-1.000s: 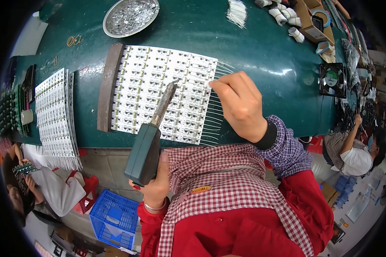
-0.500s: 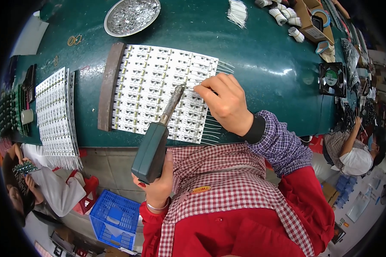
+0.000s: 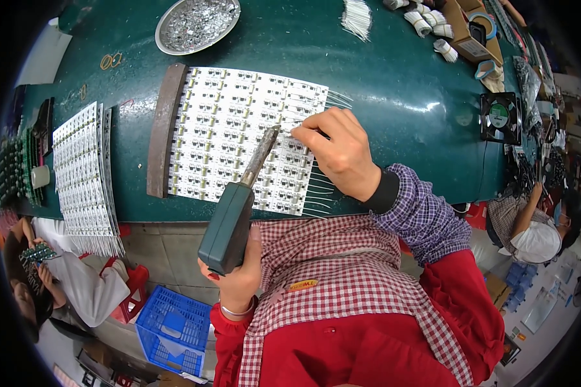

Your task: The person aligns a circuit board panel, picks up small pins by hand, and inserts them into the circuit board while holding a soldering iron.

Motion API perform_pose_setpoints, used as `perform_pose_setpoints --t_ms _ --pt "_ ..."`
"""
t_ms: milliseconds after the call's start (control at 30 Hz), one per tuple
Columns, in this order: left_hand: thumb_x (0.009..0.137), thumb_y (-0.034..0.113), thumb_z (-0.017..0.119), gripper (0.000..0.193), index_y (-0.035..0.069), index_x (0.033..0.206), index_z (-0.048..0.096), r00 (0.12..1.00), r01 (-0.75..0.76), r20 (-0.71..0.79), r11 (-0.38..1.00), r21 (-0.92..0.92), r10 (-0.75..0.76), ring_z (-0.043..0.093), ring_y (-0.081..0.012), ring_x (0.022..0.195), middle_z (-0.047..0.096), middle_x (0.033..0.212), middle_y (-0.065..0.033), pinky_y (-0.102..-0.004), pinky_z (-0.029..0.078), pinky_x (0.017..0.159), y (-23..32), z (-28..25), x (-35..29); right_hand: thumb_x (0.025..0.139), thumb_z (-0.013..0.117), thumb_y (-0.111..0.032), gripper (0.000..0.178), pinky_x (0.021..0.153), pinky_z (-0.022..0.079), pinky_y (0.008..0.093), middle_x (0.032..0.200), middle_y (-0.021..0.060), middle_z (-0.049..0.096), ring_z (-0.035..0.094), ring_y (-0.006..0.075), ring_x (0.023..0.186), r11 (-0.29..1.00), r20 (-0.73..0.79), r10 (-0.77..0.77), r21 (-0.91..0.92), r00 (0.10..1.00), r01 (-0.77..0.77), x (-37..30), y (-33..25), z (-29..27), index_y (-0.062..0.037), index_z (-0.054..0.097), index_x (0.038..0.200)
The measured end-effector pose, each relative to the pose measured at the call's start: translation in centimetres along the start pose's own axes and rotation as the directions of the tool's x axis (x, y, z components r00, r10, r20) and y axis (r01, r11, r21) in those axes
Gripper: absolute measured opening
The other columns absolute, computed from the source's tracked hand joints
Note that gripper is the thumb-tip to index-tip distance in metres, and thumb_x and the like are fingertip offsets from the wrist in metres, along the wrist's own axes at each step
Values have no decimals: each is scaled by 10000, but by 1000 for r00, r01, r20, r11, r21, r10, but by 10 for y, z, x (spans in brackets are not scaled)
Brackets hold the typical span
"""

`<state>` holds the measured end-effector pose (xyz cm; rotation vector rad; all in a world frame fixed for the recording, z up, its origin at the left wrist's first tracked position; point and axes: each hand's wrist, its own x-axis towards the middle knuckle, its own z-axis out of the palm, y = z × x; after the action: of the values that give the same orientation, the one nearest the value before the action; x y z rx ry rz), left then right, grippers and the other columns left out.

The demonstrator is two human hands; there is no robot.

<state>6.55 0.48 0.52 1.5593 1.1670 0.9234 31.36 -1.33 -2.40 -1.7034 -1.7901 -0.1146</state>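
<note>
**Hot tip close to fingers on the panel**

Left hand [image 3: 239, 284] has its grip clamped on the dark green pistol-shaped soldering iron [image 3: 229, 222]; its tip rests mid-panel on the white panel of small circuit boards [image 3: 239, 135], which lies flat on the dark green desk [image 3: 400, 97]; right hand [image 3: 339, 151] pinches a thin wire lead [image 3: 297, 131] just right of the tip, fingers together; risk: a slip burns fingertips or bridges pads. Versus half a second ago, the right hand has shifted up the panel; iron tip barely moved.

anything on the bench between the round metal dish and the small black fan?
In the head view, between the metal dish and the black fan lie a bundle of white wires and bare green benchtop; nothing else sits there.
</note>
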Motion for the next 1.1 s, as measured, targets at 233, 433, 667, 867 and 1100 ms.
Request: perform_pose_setpoints --t_ms 233,433,667,867,1100 --pt "819 44 809 199 -51 977 735 1000 9 -4 1000 -5 -9 666 -122 653 735 820 -82 -261 499 581 1 0 1 714 685 55 281 698 477 352 887 56 651 616 229 800 1000 -11 9 24 1000 -9 1 0 -1 -52 703 973" --pt "818 31 801 135 -36 917 738 999 -37 38 998 56 35 641 -116 600 718 760 -70 -261 476 549 1 0 3 780 648 -62 177 777 464 346 914 55 615 586 220 862 1000 23 3 -3 1000 -3 0 0 0 -55 682 953" --pt "818 14 789 126 -39 911 721 996 -78 52 995 66 75 617 -121 588 694 761 -70 -265 472 543 2 1 4 780 641 -66 165 772 461 342 904 55 607 585 218 863 1000 27 -10 -15 1000 10 0 1 1 -51 681 939" --pt "823 14 784 162 -41 961 720 993 -100 75 993 64 96 648 -148 639 707 811 -92 -280 489 569 0 0 4 782 641 -72 154 762 461 337 893 53 610 587 216 855 999 16 -27 -23 1000 27 1 0 1 -50 680 930" --pt "820 23 790 206 -56 1002 732 996 80 36 996 33 -81 693 -179 694 739 892 -117 -283 523 612 -8 -9 -11 785 642 -71 151 751 462 335 894 53 615 589 215 847 999 17 -24 -38 1000 24 1 -1 0 -49 681 930"
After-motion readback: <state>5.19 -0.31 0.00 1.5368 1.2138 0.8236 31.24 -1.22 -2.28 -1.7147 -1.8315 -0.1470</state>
